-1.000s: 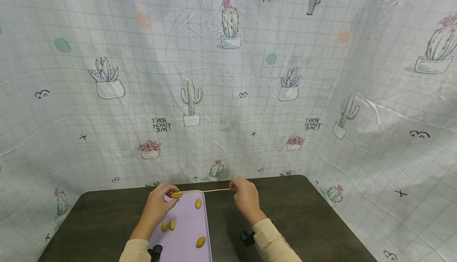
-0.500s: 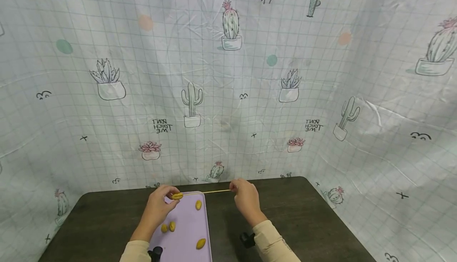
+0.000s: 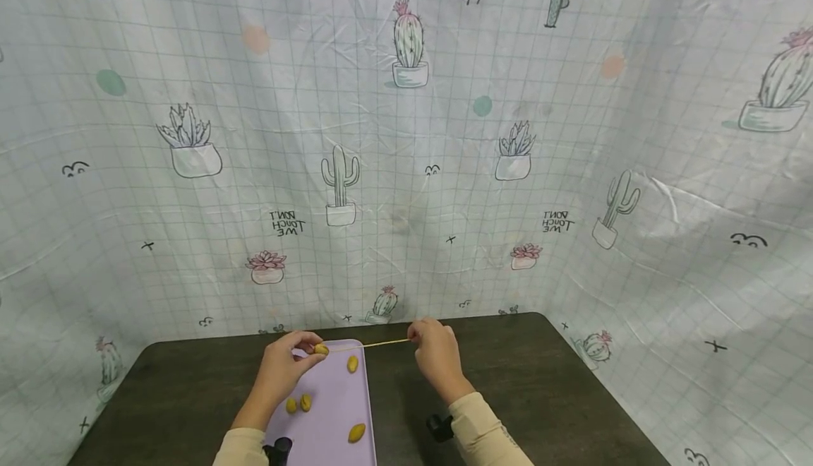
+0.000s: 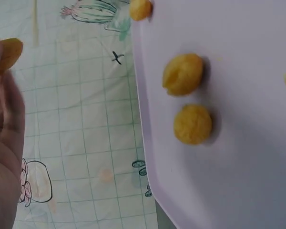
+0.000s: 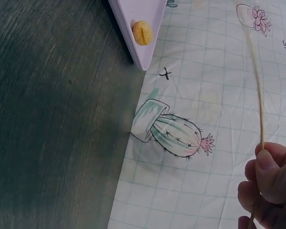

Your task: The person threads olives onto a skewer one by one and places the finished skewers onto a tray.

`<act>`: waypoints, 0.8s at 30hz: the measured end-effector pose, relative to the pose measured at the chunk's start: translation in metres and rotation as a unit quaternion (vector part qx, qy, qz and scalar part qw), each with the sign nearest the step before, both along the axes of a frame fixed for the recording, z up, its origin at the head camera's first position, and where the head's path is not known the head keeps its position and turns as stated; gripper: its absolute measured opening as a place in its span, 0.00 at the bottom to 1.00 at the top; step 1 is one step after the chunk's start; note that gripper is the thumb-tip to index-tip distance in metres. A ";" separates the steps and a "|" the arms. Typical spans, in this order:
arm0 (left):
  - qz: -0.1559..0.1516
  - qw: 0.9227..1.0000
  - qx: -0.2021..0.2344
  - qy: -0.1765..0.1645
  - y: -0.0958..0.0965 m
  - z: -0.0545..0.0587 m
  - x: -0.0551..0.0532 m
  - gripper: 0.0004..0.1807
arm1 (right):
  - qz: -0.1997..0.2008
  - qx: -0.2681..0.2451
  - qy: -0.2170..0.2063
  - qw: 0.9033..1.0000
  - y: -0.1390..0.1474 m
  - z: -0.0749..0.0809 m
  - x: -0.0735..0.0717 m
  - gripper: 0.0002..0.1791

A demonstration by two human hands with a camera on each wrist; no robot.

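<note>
My left hand (image 3: 282, 367) pinches a small yellow-brown oval piece, like a preserved fruit (image 3: 321, 349), between thumb and fingers. In the left wrist view that fruit piece (image 4: 10, 53) shows a lengthwise crease. My right hand (image 3: 437, 353) grips a thin wooden skewer (image 3: 384, 343), its shaft pointing left toward the fruit. The skewer (image 5: 260, 95) runs out past the right thumb in the right wrist view. Its far end meets or nearly meets the fruit; whether it has pierced it I cannot tell. Both hands are held above the tray's far end.
Below lies a lilac tray (image 3: 330, 402) with a low rim on a dark wooden table (image 3: 521, 388). Several more yellow pieces rest on it, among them one at the near right (image 3: 356, 433) and one at the far right (image 3: 352, 363). A cactus-print curtain (image 3: 406, 240) hangs behind.
The fruit piece in my left hand has turned from lying lengthwise to looking shorter and rounder, and sits slightly farther right. The right hand and skewer have barely moved.
</note>
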State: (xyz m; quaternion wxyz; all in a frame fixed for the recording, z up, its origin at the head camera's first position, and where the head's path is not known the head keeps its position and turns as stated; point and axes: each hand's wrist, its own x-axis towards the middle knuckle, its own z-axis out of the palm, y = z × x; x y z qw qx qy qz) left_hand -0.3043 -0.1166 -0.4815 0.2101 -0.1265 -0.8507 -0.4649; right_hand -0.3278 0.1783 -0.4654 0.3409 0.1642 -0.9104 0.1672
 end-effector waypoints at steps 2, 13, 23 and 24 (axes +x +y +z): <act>-0.002 1.000 0.011 -0.016 -0.001 -0.001 0.000 0.11 | 0.002 -0.006 -0.001 1.000 0.001 -0.001 -0.001 0.20; 0.014 0.996 0.084 -0.041 -0.009 -0.006 0.002 0.12 | 0.014 -0.034 -0.026 0.999 0.004 0.000 -0.001 0.17; 0.007 0.987 0.140 -0.077 -0.009 -0.007 0.003 0.14 | 0.035 -0.052 -0.038 0.997 0.005 -0.002 0.000 0.20; 0.007 0.986 0.143 -0.079 -0.008 -0.007 0.003 0.14 | 0.037 -0.054 -0.037 0.997 0.005 -0.002 0.001 0.20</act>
